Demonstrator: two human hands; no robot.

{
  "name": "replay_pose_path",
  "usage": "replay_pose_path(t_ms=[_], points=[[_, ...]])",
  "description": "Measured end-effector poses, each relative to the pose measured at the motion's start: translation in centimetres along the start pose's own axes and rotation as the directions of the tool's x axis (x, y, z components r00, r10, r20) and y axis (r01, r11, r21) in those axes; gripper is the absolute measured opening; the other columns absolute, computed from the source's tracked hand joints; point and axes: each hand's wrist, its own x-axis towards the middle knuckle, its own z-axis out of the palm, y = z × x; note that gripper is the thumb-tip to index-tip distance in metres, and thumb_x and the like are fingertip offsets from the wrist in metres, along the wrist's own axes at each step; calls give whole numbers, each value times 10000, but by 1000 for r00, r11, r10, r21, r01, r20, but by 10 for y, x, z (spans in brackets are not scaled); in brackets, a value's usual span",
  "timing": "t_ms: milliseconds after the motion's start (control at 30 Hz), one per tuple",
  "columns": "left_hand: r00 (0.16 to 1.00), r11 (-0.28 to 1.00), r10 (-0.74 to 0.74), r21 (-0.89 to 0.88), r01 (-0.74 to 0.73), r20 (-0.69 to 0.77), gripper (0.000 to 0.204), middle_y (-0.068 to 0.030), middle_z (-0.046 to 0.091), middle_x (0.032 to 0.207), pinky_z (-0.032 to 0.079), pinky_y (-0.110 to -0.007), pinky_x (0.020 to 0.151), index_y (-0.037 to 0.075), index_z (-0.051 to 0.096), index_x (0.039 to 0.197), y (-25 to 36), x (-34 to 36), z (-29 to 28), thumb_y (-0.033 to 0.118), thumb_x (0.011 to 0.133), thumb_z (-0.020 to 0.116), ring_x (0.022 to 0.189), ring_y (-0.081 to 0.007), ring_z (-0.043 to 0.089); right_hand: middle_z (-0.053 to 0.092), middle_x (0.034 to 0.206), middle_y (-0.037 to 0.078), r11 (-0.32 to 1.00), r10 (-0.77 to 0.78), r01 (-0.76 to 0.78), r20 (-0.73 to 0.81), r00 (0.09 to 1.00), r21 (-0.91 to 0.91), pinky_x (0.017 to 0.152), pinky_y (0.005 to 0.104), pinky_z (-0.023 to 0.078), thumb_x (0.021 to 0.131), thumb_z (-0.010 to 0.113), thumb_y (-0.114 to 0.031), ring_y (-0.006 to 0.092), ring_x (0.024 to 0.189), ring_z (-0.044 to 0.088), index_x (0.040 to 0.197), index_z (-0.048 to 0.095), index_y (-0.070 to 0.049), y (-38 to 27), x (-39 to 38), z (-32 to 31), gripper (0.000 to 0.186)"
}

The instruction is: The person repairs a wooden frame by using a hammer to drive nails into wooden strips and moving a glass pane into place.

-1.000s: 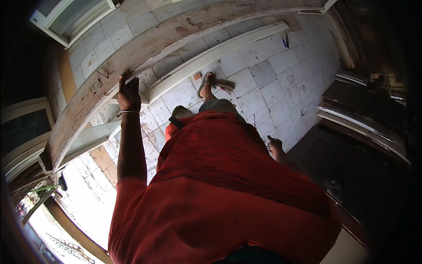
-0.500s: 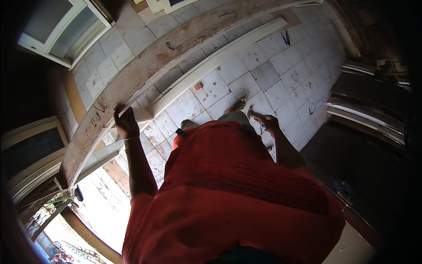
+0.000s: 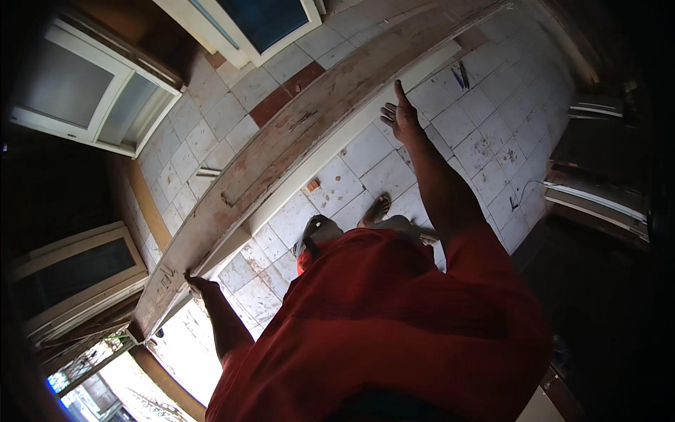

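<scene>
A long, worn wooden plank [image 3: 281, 144], stained and chipped, runs diagonally from lower left to upper right. My left hand [image 3: 201, 283] grips its near edge close to the lower-left end; the fingers are partly hidden behind the wood. Below the plank a long cream-coloured bar [image 3: 330, 151] lies roughly parallel to it, partly covered in this view. My right hand [image 3: 401, 119] is stretched forward over the far part of the bar, empty, with thumb and fingers apart. I cannot tell whether it touches anything.
Dirty pale floor tiles [image 3: 365, 151] carry a small reddish brick piece [image 3: 313, 185] and a slim dark-and-blue tool [image 3: 460, 75]. Glazed frames [image 3: 91, 84] stand at the upper left. Light metal-looking profiles [image 3: 594, 204] lie on the right. My bare foot [image 3: 377, 209] is near the bar.
My right hand has reached up and forward from beside my body, its fingers spreading. My left hand stays on the plank's edge. The whole view has shifted, showing more frames at the upper left.
</scene>
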Motion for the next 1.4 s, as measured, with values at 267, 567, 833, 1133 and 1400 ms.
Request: replay_pose_path(t_ms=[267, 567, 833, 1133, 1400], points=[[414, 283, 656, 303, -910, 631, 706, -230, 433, 1388, 364, -477, 1049, -13, 392, 1393, -28, -273, 256, 246, 836, 741, 1283, -375, 425, 611, 1017, 90, 999, 38, -36, -55, 998, 30, 671, 325, 464, 765, 763, -449, 157, 798, 552, 1237, 538, 31, -48, 67, 10, 711], [-82, 93, 455, -139, -986, 887, 609, -239, 512, 1248, 382, -498, 986, -11, 478, 1286, -103, -442, 526, 298, 821, 722, 1169, -422, 474, 437, 590, -9, 991, 124, -124, -16, 992, 47, 455, 338, 358, 790, 758, -319, 118, 492, 413, 842, 576, -28, -57, 87, -5, 347], [141, -85, 468, 203, -975, 873, 792, -125, 473, 1378, 198, -595, 1041, 166, 437, 1409, -182, -419, 618, 553, 753, 656, 1302, -324, 400, 649, 982, 131, 840, 268, 30, 462, 845, -542, 630, 292, 515, 797, 571, -721, 194, 859, 645, 1278, 534, -48, -135, 140, -102, 829], [242, -278, 425, 381, -882, 872, 681, -109, 601, 1190, 315, -565, 949, 152, 532, 1327, -181, -378, 676, 525, 772, 661, 1122, -295, 524, 602, 1021, 106, 945, 125, -134, -49, 991, -297, 770, 421, 487, 771, 571, -744, 188, 920, 584, 1232, 530, -57, -294, 280, -267, 828], [637, -302, 465, 787, -539, 615, 731, -173, 700, 939, 449, -549, 831, 70, 739, 887, -172, -435, 741, 744, 816, 468, 904, -337, 642, 515, 1307, 226, 969, 133, -98, 146, 980, -225, 947, 479, 432, 762, 597, -735, 321, 1193, 517, 1394, 394, -49, -381, 364, -275, 955]])
